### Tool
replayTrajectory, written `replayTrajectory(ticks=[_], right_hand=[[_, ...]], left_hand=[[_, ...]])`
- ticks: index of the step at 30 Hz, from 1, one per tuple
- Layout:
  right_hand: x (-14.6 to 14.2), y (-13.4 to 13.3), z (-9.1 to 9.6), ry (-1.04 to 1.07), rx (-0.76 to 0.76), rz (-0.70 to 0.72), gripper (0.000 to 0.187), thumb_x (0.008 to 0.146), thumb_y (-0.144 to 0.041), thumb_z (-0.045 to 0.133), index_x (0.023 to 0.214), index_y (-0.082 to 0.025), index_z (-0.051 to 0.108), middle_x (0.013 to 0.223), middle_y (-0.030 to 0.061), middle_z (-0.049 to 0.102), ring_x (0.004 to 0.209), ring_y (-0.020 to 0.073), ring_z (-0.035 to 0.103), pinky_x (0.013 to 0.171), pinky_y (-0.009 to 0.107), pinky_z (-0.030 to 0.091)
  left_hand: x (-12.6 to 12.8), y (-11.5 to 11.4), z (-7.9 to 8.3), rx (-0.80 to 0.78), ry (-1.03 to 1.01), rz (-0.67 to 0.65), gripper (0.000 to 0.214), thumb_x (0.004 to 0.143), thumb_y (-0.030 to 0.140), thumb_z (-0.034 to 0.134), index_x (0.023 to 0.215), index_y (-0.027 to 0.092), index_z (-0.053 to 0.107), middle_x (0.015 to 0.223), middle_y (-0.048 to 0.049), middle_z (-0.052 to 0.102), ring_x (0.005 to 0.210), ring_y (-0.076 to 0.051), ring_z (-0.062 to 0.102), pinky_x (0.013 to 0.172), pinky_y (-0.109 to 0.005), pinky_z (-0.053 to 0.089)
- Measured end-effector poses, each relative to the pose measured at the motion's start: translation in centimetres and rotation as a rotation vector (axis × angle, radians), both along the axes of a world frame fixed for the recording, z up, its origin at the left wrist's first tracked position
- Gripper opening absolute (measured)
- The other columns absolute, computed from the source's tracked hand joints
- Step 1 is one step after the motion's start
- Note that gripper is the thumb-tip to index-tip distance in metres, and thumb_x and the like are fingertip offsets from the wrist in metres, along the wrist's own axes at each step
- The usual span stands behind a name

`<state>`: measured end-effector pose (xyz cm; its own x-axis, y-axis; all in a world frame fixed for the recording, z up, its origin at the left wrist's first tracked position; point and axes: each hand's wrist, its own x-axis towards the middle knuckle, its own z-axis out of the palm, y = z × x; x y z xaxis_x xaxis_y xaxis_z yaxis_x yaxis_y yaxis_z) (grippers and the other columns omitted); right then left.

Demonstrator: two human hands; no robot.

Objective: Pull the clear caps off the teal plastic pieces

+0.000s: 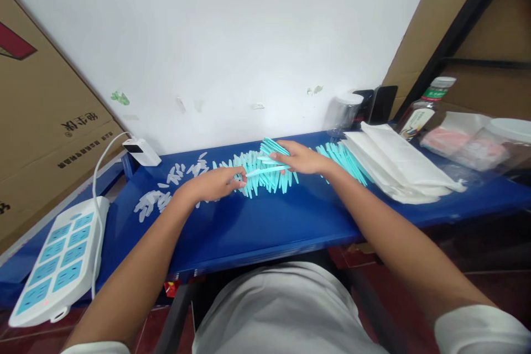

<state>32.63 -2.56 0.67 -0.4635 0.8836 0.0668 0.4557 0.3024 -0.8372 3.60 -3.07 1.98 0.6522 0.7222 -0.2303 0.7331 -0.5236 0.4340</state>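
Observation:
A heap of slim turquoise plastic sticks (265,180) lies along the back of a blue table (265,227). My left hand (213,183) is at the heap's left edge, fingers pinched on the end of one turquoise stick (265,170). My right hand (301,157) rests on top of the heap, fingers curled around a small bunch of the sticks and touching the other end of that same stick. Small white plastic caps (166,191) are scattered on the table to the left of my left hand.
A stack of white bags (398,168) lies right of the heap, with more turquoise sticks (344,157) beside it. Clear jars (342,113), a bottle (423,108) and wrapped goods (468,144) stand far right. A white power strip (62,260) and charger (141,152) sit left. Cardboard boxes (45,121) flank the wall.

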Motion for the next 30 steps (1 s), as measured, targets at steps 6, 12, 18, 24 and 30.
replayTrajectory(ticks=[6, 12, 18, 24, 30], right_hand=[[0.1, 0.1, -0.2, -0.006, 0.01, 0.012, 0.037, 0.103, -0.052, 0.056, 0.118, -0.018, 0.06, 0.117, 0.0101, 0.065, 0.076, 0.0141, 0.068, 0.051, 0.021, 0.052], [-0.1, -0.2, 0.2, 0.015, -0.016, 0.042, 0.034, 0.102, -0.05, 0.06, 0.115, -0.018, 0.059, 0.111, 0.0083, 0.068, 0.069, 0.0128, 0.068, 0.05, 0.02, 0.05], [0.1, -0.3, 0.3, 0.005, -0.001, 0.047, 0.036, 0.103, -0.051, 0.058, 0.116, -0.017, 0.059, 0.116, 0.0098, 0.068, 0.07, 0.0134, 0.071, 0.052, 0.021, 0.051], [-0.1, -0.5, 0.7, -0.008, -0.035, 0.041, 0.032, 0.103, -0.049, 0.058, 0.113, -0.018, 0.059, 0.117, 0.0102, 0.069, 0.071, 0.014, 0.072, 0.052, 0.021, 0.051], [0.0, -0.5, 0.6, 0.025, -0.034, 0.105, 0.036, 0.101, -0.054, 0.058, 0.106, -0.018, 0.058, 0.08, 0.0027, 0.067, 0.068, 0.0147, 0.066, 0.051, 0.02, 0.046]], left_hand=[[0.1, -0.3, -0.7, 0.019, 0.066, 0.039, 0.027, 0.096, 0.044, 0.053, 0.113, 0.025, 0.063, 0.084, -0.0034, 0.07, 0.066, -0.021, 0.059, 0.059, -0.028, 0.038], [-0.5, 0.1, -1.6, -0.022, -0.025, 0.088, 0.022, 0.088, 0.041, 0.066, 0.104, 0.026, 0.067, 0.075, -0.0028, 0.069, 0.057, -0.021, 0.056, 0.051, -0.027, 0.032], [0.1, -0.2, -1.5, -0.057, -0.037, 0.099, 0.022, 0.083, 0.043, 0.073, 0.095, 0.025, 0.068, 0.069, -0.001, 0.064, 0.054, -0.019, 0.052, 0.051, -0.026, 0.03], [0.1, -0.2, -1.1, -0.031, -0.07, 0.041, 0.024, 0.095, 0.047, 0.059, 0.098, 0.023, 0.063, 0.074, -0.0029, 0.065, 0.061, -0.02, 0.055, 0.055, -0.027, 0.034], [0.2, -0.2, -0.6, -0.1, -0.338, 0.082, 0.034, 0.1, 0.056, 0.052, 0.102, 0.023, 0.052, 0.062, 0.003, 0.056, 0.05, -0.015, 0.046, 0.05, -0.024, 0.036]])
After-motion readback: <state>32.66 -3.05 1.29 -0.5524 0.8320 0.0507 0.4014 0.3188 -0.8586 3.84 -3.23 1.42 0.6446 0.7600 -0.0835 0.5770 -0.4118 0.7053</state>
